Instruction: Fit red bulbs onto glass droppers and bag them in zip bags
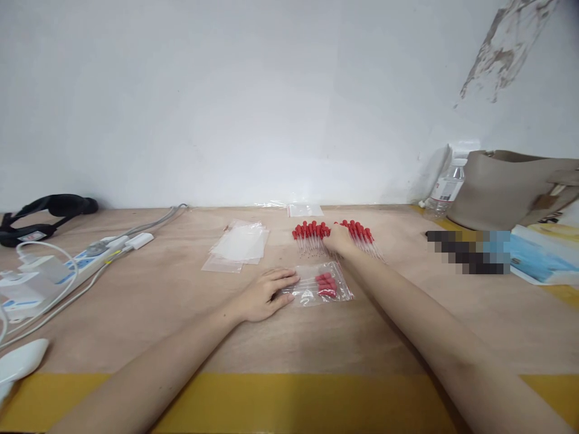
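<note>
My left hand [269, 293] lies on the table with thumb and fingers apart, its fingertips resting on the left end of a clear zip bag [305, 296]. Inside that bag are several droppers [326, 283] with red bulbs pointing right. Further back, my right hand [340, 240] is closed at the loose droppers, with a red bulb showing at its fingertips. On its left is one group of red-bulbed droppers [310, 231], and on its right another group [362, 232], their thin clear stems pointing toward me. The right fingertips are partly hidden.
Flat clear bags [239, 244] are stacked left of the droppers, and another bag [305, 210] lies by the wall. A power strip [67, 271] with cables and a black headset strap [49, 217] occupy the left. A bottle [446, 190], grey bag [506, 187] and blue packet [543, 256] stand right.
</note>
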A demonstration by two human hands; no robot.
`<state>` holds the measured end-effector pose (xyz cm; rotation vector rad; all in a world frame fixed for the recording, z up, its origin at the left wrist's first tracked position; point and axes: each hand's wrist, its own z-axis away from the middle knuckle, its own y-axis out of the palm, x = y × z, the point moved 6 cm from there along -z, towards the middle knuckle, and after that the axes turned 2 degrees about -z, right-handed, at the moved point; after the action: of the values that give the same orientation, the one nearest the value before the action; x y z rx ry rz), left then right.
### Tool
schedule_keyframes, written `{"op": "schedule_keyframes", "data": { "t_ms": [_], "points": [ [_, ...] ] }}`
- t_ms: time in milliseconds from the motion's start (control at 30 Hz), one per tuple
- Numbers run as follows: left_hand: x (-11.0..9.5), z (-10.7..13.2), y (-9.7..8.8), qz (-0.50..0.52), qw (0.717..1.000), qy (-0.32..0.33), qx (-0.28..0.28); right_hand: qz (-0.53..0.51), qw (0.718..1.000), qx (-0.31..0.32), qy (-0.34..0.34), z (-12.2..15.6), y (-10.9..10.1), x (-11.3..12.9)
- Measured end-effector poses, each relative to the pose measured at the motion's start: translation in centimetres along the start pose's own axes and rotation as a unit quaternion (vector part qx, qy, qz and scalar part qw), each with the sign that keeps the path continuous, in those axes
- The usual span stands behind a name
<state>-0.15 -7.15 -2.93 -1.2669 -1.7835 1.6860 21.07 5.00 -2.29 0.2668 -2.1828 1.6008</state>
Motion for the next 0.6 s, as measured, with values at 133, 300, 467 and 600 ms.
{"op": "schedule_keyframes", "data": {
  "t_ms": [133, 300, 467, 600],
  "points": [
    [0.0, 0.0, 0.0, -0.006, 1.0, -0.001, 0.001, -0.005, 1.0, -0.004, -0.009, 0.1, 0.0, 0.4],
    [0.1, 0.0, 0.1, -0.012, 1.0, -0.002, 0.003, -0.02, 1.0, 0.006, 0.0, -0.3, -0.4, 0.4],
    [0.2, 0.0, 0.1, -0.009, 1.0, 0.003, 0.0, -0.053, 0.998, -0.015, 0.0, 1.2, -2.6, -0.3],
    [0.2, 0.0, 0.1, -0.013, 1.0, -0.001, 0.002, -0.195, 0.98, -0.025, -0.007, 4.5, -4.0, -2.2]
  ]
}}
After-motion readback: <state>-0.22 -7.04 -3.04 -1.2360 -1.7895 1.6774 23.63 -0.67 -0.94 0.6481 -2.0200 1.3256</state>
